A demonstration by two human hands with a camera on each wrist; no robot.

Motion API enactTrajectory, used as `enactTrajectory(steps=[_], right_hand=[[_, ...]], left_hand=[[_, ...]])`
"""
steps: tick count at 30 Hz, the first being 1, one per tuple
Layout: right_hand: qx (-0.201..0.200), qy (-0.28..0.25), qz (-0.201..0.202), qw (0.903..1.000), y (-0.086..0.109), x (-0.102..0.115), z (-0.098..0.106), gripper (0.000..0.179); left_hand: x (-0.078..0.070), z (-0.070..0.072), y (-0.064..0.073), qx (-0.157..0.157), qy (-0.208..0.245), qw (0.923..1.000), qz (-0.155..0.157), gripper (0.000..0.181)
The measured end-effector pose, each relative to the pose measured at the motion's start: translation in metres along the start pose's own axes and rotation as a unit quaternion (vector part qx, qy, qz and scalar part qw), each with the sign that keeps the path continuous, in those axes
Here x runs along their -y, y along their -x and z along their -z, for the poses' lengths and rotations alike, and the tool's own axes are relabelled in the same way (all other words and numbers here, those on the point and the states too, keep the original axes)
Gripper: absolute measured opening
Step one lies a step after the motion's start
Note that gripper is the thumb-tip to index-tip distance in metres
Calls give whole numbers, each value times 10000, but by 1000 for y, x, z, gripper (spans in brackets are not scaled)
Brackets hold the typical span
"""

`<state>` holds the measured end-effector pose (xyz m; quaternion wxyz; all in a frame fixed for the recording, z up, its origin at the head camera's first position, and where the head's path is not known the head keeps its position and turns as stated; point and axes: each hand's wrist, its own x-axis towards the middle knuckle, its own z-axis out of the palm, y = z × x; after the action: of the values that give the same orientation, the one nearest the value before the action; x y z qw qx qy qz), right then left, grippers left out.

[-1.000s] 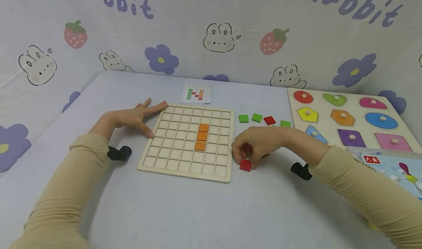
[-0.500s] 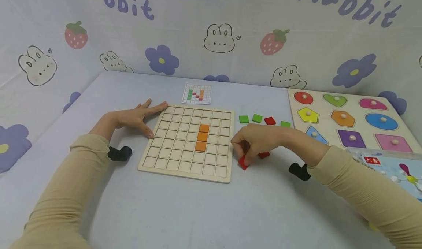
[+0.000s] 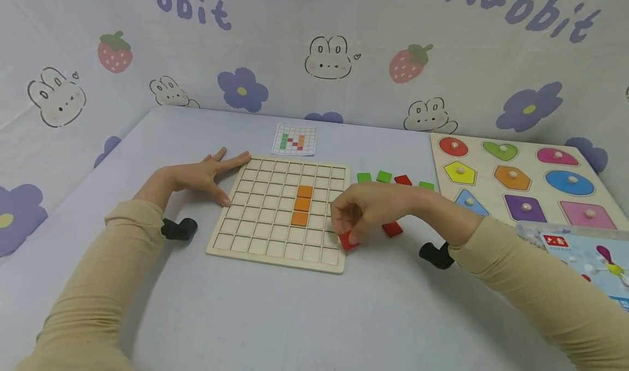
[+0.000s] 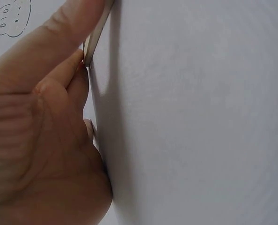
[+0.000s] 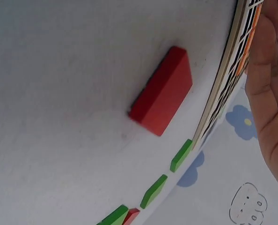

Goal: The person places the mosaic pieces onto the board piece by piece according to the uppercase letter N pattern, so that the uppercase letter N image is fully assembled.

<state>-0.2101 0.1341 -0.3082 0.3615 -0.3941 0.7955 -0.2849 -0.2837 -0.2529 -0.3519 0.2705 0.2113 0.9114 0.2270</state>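
Red square tile: pinched between the thumb and fingers of my right hand, tilted, at the right edge of the wooden grid board, near its lower right corner. Whether the tile touches the board, I cannot tell. My left hand is spread, thumb against the board's left edge and forefinger at its upper left corner.

Board contents: three orange tiles, set one below another in the fifth column from the left. Just beyond the board's far edge lies a pattern card, printed with green, red and orange squares on a grid.

Loose stock, right of the board: a second red tile, flat on the white tabletop just beside my right hand. Farther back are two green tiles, a third red tile and another green tile, the last partly hidden by my wrist in the head view.

Right side of the table: a knobbed shape puzzle with coloured pieces seated; nearer me, a blue printed package, partly covered by my sleeve. Behind everything hangs a rabbit-print cloth.
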Motion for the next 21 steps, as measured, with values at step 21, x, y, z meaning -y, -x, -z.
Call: enactTrajectory(steps=[21], right_hand=[[-1387, 113, -179, 9901, -41, 23, -15, 11]], left_hand=[[-4, 1, 3, 51, 151, 9998, 144, 121]])
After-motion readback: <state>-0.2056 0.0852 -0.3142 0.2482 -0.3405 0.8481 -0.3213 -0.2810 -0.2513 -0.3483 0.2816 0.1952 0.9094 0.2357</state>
